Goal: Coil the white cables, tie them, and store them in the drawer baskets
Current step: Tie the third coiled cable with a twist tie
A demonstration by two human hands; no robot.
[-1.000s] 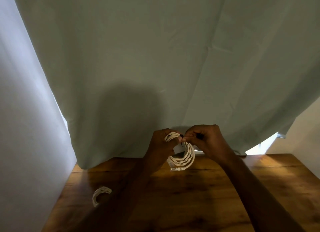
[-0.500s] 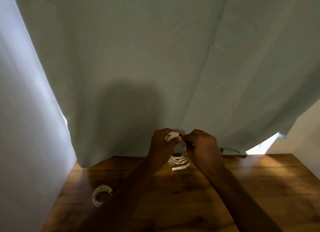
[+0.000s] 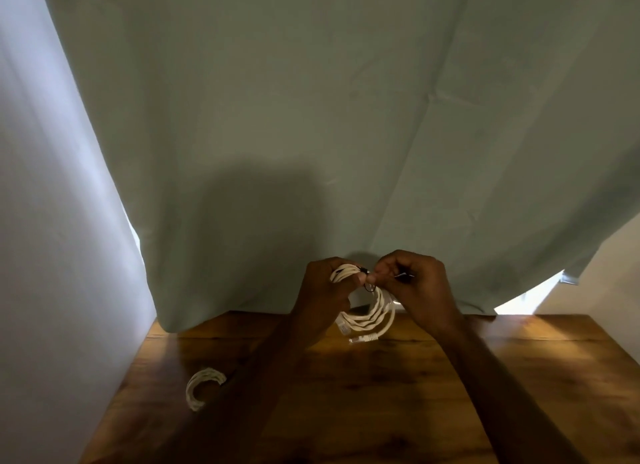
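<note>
- White cable coil (image 3: 369, 316), wound into a loose ring of several turns, hangs in the air above the far part of a wooden table (image 3: 398, 404), held up between two hands. Two clear plug ends stick out at the bottom of the ring, close over the table top.
- The left hand (image 3: 322, 290) grips the top left of the ring, fingers curled round the bunched strands, thumb pressed on them.
- A thin black tie (image 3: 367, 283) loops round the strands at the top of the ring, right where the two hands meet; its small dark loop hangs just under the thumbs.
- The right hand (image 3: 415, 283) has its fingers curled, thumb and forefinger pinching the tie beside the left thumb. A thin dark end of the tie pokes out to the right between its fingers.
- A second white coil (image 3: 202, 387) lies flat on the table, near its left edge, well apart from the hands; the left forearm hides part of it.
- A pale green curtain (image 3: 311, 134) hangs behind the table and fills most of the view, with daylight showing at its lower right corner.
- A white wall (image 3: 52, 255) stands at the left.
</note>
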